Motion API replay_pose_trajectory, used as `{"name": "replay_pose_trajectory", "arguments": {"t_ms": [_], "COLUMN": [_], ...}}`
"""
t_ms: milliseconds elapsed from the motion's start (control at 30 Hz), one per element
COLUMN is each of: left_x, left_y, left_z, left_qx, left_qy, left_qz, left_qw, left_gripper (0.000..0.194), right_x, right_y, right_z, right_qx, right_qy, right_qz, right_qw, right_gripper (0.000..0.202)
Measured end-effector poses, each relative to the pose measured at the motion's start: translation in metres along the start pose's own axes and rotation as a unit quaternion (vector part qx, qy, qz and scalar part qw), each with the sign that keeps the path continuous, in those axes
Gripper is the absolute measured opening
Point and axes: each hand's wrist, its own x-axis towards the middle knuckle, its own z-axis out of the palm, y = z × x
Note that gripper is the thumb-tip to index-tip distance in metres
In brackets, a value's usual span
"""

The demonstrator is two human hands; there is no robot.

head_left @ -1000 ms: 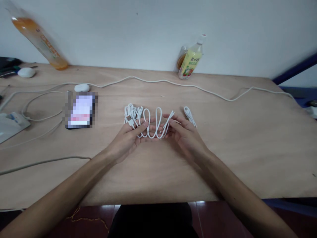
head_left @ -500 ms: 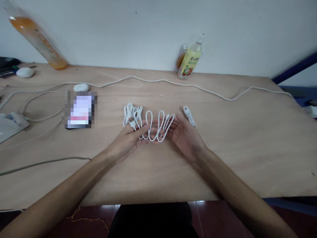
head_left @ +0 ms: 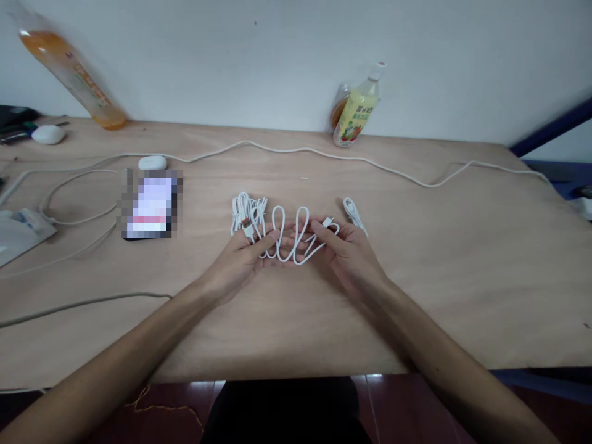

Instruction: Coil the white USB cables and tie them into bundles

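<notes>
A white cable [head_left: 300, 237] hangs in wavy loops between my two hands, above the wooden table. My left hand [head_left: 245, 256] grips its loops under the thumb, with the USB plug [head_left: 248, 230] sticking up beside the index finger. With thumb and fingers, my right hand [head_left: 345, 250] pinches the cable's other end, where a small connector [head_left: 328, 221] shows above the thumb. A bundle of white cables [head_left: 240, 209] lies behind my left hand. Just behind my right hand is another coiled white cable [head_left: 352, 211].
A blurred phone [head_left: 150, 206] and a white case [head_left: 152, 163] are on the left. An orange drink bottle [head_left: 74, 80] and a yellow-labelled bottle [head_left: 356, 114] stand by the wall. A long white cable [head_left: 300, 150] crosses the table's back.
My right hand's thumb has closed on the cable near the connector. That end has shifted right, and the loop beside it is drawn out wider. My left hand is nearly unchanged.
</notes>
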Motion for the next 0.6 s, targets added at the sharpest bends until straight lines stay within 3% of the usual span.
{"name": "replay_pose_trajectory", "arguments": {"t_ms": [300,600], "left_x": [0.0009,0.0000], "left_y": [0.0001,-0.0009], "left_z": [-0.0019,-0.0034], "left_qx": [-0.012,-0.021], "left_qy": [0.010,0.012], "left_qz": [0.000,-0.001], "left_qw": [1.000,1.000], "left_gripper": [0.025,0.022], "right_x": [-0.0005,-0.0009], "right_y": [0.0014,-0.0012], "right_z": [-0.0009,-0.0033], "right_qx": [-0.035,-0.047], "right_qy": [0.026,-0.011], "right_qz": [-0.030,-0.026], "right_qw": [0.999,0.998], "right_gripper": [0.038,0.045]}}
